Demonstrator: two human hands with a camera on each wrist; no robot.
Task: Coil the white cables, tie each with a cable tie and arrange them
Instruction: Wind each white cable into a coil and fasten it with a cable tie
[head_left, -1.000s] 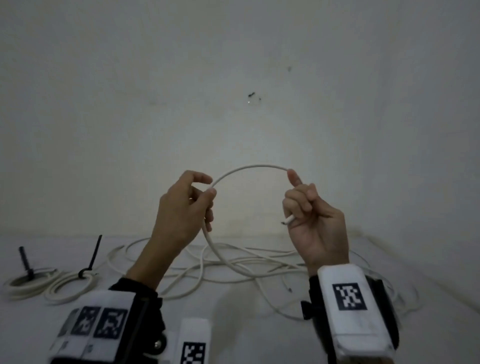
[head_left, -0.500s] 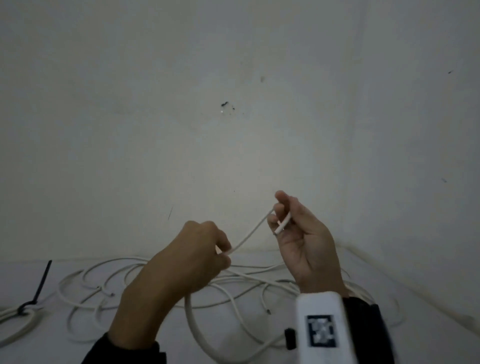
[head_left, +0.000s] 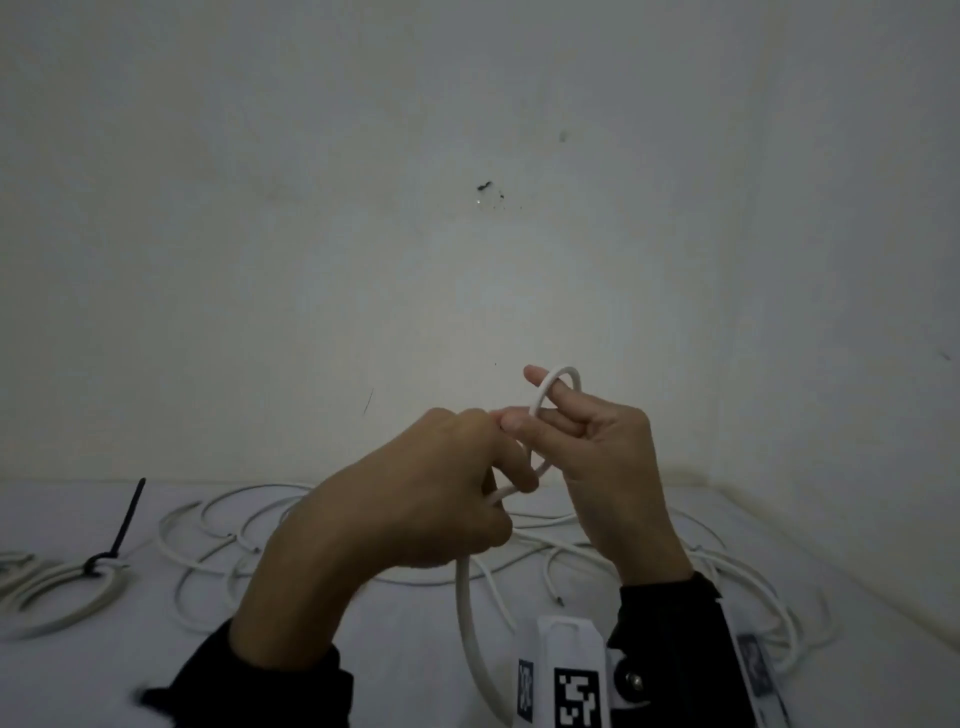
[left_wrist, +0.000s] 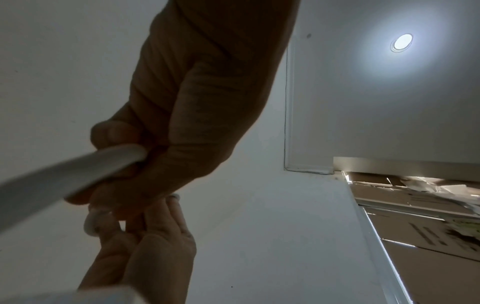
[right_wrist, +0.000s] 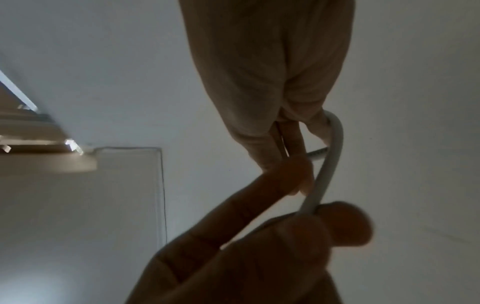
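Observation:
Both hands are raised in front of the white wall and meet on one white cable (head_left: 550, 382). My right hand (head_left: 597, 452) pinches it; a small loop curves over its fingers. My left hand (head_left: 431, 499) grips the same cable just left of that loop. From the left fist the cable (head_left: 467, 634) hangs down towards the bottom edge. In the left wrist view the cable (left_wrist: 78, 166) runs through the left fist (left_wrist: 161, 148). The right wrist view shows the cable (right_wrist: 330, 162) bending between the two hands. A tangle of loose white cable (head_left: 249, 525) lies on the white surface behind.
At the far left lies a coiled white cable (head_left: 67, 592) bound with a black cable tie (head_left: 122, 530) whose tail sticks up. The white wall (head_left: 467, 234) stands close behind. Loose cable (head_left: 769, 608) also trails at the right. A ceiling light (left_wrist: 402, 42) shows in the left wrist view.
The wide arc of cable held between the hands has shrunk to a small loop. My left hand moved right and now touches the right hand.

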